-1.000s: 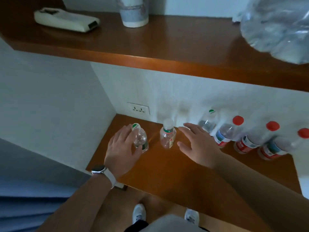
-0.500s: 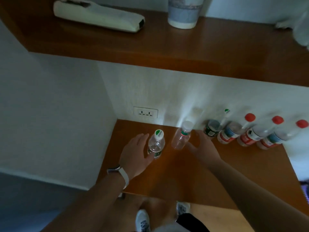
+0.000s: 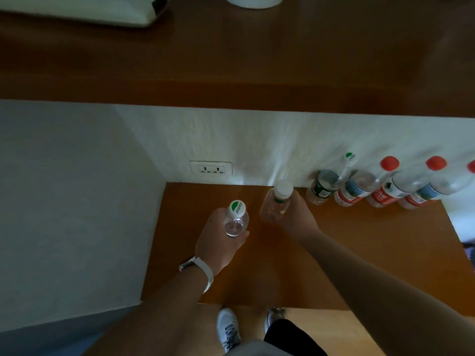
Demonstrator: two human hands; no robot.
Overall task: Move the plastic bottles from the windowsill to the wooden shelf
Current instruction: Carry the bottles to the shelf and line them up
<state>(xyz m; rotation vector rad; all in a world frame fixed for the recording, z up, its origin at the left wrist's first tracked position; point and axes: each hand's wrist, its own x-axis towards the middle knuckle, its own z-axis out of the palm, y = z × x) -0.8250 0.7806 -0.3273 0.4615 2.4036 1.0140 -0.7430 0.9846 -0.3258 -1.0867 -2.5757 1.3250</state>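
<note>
My left hand (image 3: 218, 244) is wrapped around a small clear bottle with a green-and-white cap (image 3: 235, 218), upright over the lower wooden ledge (image 3: 359, 253). My right hand (image 3: 291, 213) grips a second small clear bottle with a white cap (image 3: 276, 201), tilted slightly to the right. Along the wall to the right stand a green-labelled bottle (image 3: 325, 186) and several red-capped bottles (image 3: 359, 186). A wooden shelf (image 3: 257, 60) runs across the top of the view.
On the upper shelf lie a white device (image 3: 84, 9) at the left and the base of a white cup (image 3: 253, 1). A wall socket (image 3: 211, 168) sits above the ledge's back left corner. White walls bound the ledge at left and behind.
Both hands have closed around the two small bottles they were reaching for. My view has tilted down and moved closer, so the upper shelf fills more of the top.
</note>
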